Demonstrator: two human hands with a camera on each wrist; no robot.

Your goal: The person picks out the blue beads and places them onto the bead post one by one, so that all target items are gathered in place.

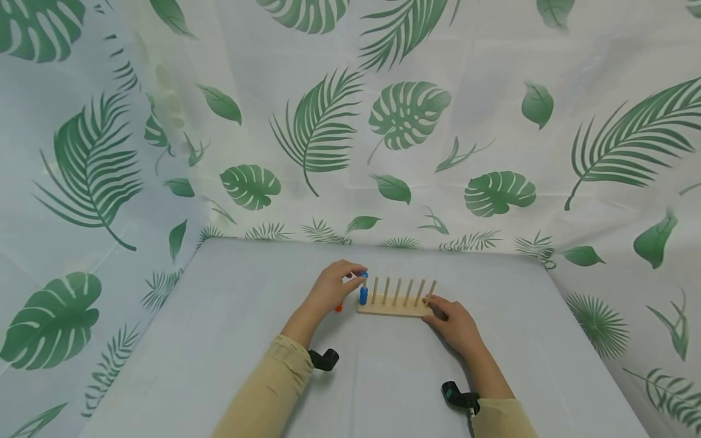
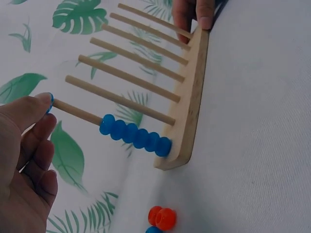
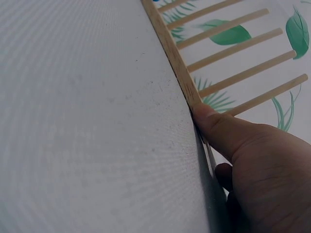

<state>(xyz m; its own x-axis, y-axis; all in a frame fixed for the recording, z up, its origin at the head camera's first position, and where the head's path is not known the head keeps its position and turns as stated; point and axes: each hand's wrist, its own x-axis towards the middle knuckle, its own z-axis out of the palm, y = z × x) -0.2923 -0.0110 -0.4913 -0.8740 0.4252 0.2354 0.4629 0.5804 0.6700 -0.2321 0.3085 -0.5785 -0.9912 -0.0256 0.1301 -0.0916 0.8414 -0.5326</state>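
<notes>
A wooden peg rack (image 1: 395, 309) stands on the white table, a row of upright pegs rising from its base. Several blue beads (image 2: 135, 136) are stacked at the bottom of its leftmost peg. At the tip of that same peg, my left hand (image 1: 331, 285) pinches another blue bead (image 2: 50, 103) between thumb and forefinger. My right hand (image 1: 453, 322) grips the rack's right end, thumb on the front edge of the base (image 3: 194, 99). The other pegs (image 2: 129, 90) carry no beads.
Red-orange beads (image 2: 165, 219) and a blue bead (image 2: 153, 230) lie on the table left of the rack, partly behind my left hand in the head view. A leaf-patterned curtain (image 1: 339, 121) rises behind the table (image 1: 219, 340) and along both sides.
</notes>
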